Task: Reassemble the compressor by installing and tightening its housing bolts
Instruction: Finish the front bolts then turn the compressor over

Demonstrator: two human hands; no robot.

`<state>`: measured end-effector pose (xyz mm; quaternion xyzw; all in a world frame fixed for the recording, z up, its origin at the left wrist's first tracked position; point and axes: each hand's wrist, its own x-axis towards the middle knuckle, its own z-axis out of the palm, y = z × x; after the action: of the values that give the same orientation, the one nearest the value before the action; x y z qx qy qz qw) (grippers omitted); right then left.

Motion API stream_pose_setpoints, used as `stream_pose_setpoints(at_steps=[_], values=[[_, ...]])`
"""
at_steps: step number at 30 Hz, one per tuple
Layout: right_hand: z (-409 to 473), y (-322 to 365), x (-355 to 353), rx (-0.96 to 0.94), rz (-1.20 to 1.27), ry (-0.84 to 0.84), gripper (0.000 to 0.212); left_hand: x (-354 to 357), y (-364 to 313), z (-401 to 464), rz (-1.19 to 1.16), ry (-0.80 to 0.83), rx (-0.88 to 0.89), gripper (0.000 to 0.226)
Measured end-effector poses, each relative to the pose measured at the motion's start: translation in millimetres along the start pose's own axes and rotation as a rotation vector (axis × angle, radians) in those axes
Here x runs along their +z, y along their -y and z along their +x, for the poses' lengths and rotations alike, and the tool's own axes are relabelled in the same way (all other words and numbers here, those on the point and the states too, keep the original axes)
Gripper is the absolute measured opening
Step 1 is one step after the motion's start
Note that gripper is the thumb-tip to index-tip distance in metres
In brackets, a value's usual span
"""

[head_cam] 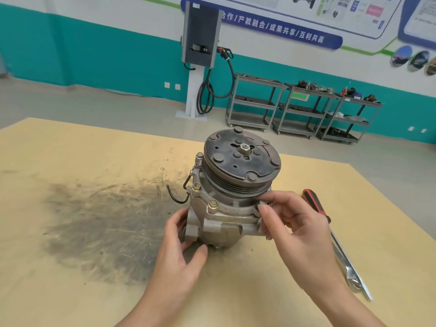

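The compressor [226, 201] stands upright on the tan table [70, 161], its dark rusty clutch plate [243, 156] facing up. Three housing bolts sit in the flange: one at the near front [212, 204], one to its left [197, 185], one at the far left [199, 155]. My left hand [181, 241] grips the lower left of the housing near its base. My right hand [292, 223] is at the flange's right side, thumb and forefinger pinching a bolt head [262, 204] there, which is mostly hidden by the fingers.
A red-and-black screwdriver [315, 204] and a metal wrench [349, 267] lie on the table to the right, partly behind my right wrist. A dark greasy stain [99, 227] spreads left of the compressor. Metal shelf carts [299, 109] and a charging post [200, 57] stand by the far wall.
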<state>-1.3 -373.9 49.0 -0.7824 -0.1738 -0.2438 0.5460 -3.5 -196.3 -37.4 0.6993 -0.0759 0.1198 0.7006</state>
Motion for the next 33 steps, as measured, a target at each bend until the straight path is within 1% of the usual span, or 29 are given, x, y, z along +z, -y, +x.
stream_pose_setpoints(at_steps=[2,6,10,14,19,22,25,29,31,32,33], values=[[-1,-1,0,0.01,0.037,0.017,0.011,1,-1,-1,0.004,0.005,-0.001,0.064],[0,-3,-1,0.051,0.187,0.059,0.013,2,-4,-2,-0.026,-0.009,-0.015,0.062],[3,-6,-1,0.047,0.153,0.054,0.008,2,-3,-2,-0.019,-0.019,-0.006,0.062],[4,-10,2,0.021,0.11,0.006,0.016,3,-1,0,0.01,-0.01,0.016,0.063],[4,-16,3,-0.006,0.207,0.019,0.013,3,1,0,0.025,-0.007,0.031,0.065],[3,-15,3,-0.029,0.254,0.05,0.017,3,2,0,0.01,-0.017,0.029,0.064],[3,-14,3,-0.004,0.272,0.05,0.004,2,3,0,-0.01,-0.024,0.033,0.059],[3,-13,3,0.053,0.273,0.048,0.007,2,7,0,-0.018,-0.021,0.035,0.06],[3,-13,3,0.042,0.285,0.057,0.006,1,7,1,-0.016,-0.019,0.031,0.061],[3,-14,3,0.027,0.295,0.064,0.007,1,7,2,-0.014,-0.017,0.029,0.061],[2,-14,3,0.01,0.303,0.07,0.013,1,7,2,-0.013,-0.015,0.029,0.061]])
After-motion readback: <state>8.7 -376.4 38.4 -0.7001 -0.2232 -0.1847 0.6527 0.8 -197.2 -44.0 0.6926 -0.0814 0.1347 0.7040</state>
